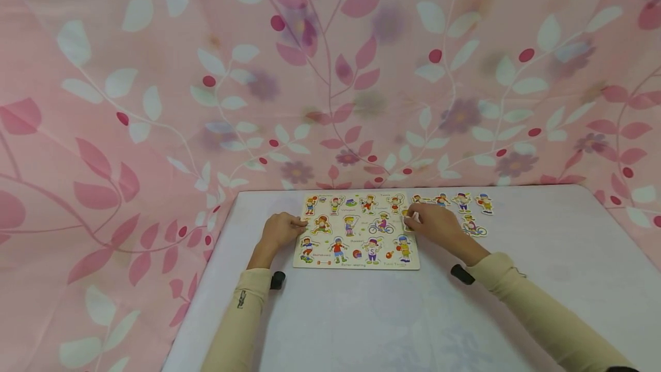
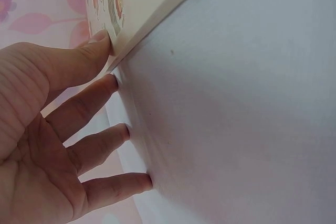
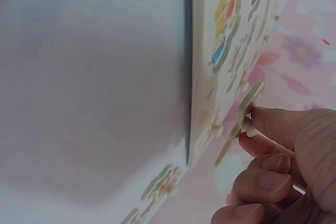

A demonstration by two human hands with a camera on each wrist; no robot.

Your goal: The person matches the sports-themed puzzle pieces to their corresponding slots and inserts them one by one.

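Observation:
A wooden knobbed puzzle board with sports figures lies on the white-covered table. My left hand holds its left edge. In the left wrist view, the thumb lies on the board's rim, the index fingertip sits just beneath it, and the other fingertips rest on the tablecloth. Beside the board's right edge, my right hand pinches a puzzle piece by its white knob between thumb and index finger. That piece is tilted and raised; its picture is mostly hidden from view.
Several loose figure pieces lie right of the board, among them a purple-trousered figure, a figure with a ball and a cyclist. A pink floral curtain hangs behind the table.

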